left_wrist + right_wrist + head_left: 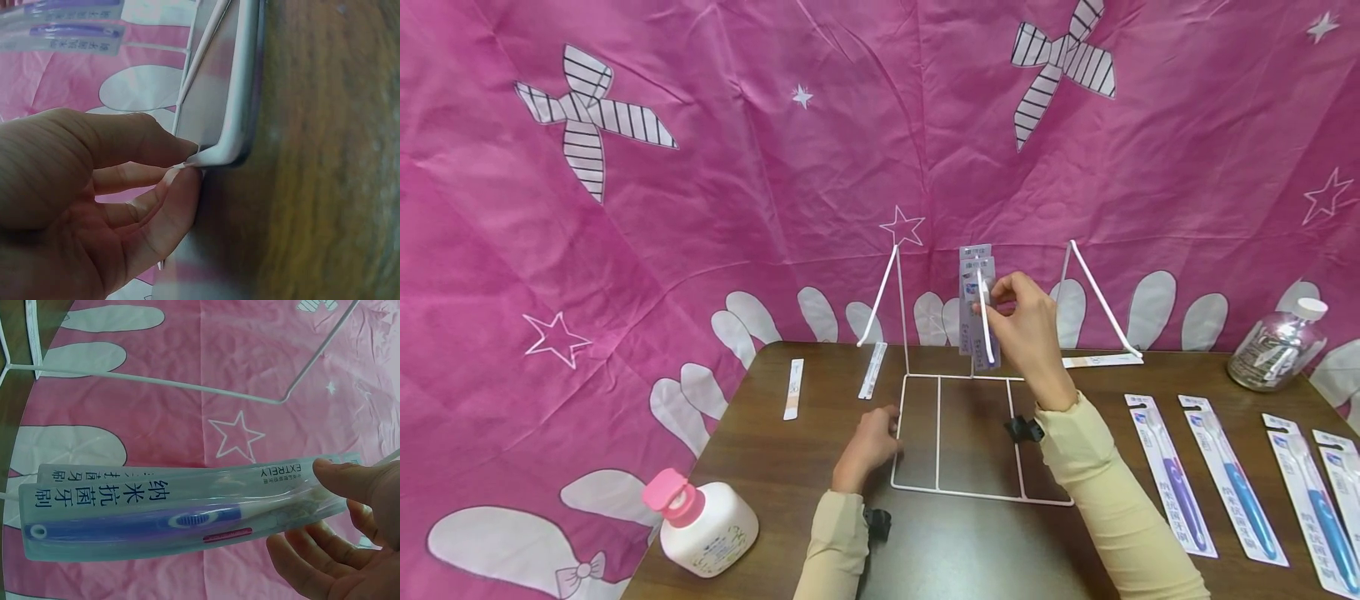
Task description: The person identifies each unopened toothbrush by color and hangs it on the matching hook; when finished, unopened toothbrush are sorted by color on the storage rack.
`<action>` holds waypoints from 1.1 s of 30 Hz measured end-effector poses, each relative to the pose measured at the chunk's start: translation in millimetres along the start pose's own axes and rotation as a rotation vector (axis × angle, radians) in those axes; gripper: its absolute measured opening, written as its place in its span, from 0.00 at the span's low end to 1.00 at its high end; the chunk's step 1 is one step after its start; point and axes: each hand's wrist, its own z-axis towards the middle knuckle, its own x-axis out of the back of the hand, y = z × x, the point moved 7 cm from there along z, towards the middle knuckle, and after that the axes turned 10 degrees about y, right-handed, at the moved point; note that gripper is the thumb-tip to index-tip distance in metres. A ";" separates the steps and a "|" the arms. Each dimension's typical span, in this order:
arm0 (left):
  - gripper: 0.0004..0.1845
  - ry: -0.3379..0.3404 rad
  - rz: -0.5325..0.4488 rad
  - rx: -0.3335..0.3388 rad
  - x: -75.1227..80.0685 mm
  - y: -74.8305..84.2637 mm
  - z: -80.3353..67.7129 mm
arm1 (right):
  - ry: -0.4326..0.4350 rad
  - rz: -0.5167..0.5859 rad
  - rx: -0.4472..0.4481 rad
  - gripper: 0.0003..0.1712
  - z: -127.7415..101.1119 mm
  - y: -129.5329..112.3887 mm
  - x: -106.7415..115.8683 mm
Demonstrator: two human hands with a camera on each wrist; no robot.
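Observation:
A white wire rack (957, 493) stands on the brown table (775, 467), its base frame lying flat and its arms rising at the back. My left hand (889, 427) pinches the near left corner of the base; the left wrist view shows thumb and forefinger (181, 181) closing on that rounded corner (228, 147). My right hand (994, 302) is raised at the rack's upright hook and pinches a packaged toothbrush (979, 312) that hangs in front of another pack. In the right wrist view the purple-handled toothbrush pack (144, 519) lies under my thumb (340, 478), with the other fingers spread beneath it.
Several packaged toothbrushes (1176, 479) lie in a row at the table's right. A glass jar (1277, 350) stands at the far right corner and a white lotion bottle with a pink cap (703, 525) at the near left. Thin strips (793, 388) lie left of the rack. Pink cloth (700, 208) hangs behind.

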 end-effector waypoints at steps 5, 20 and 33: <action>0.27 -0.003 -0.001 0.003 0.5 0.4 -0.8 | -0.009 -0.011 -0.009 0.18 2.7 2.5 -3.8; 0.26 -0.013 0.000 0.024 0.6 -0.1 -2.2 | -0.032 0.000 -0.033 0.17 4.2 6.0 -9.4; 0.25 -0.003 0.003 0.006 0.5 -1.0 -0.8 | -0.034 -0.007 -0.051 0.18 -0.4 11.2 -10.1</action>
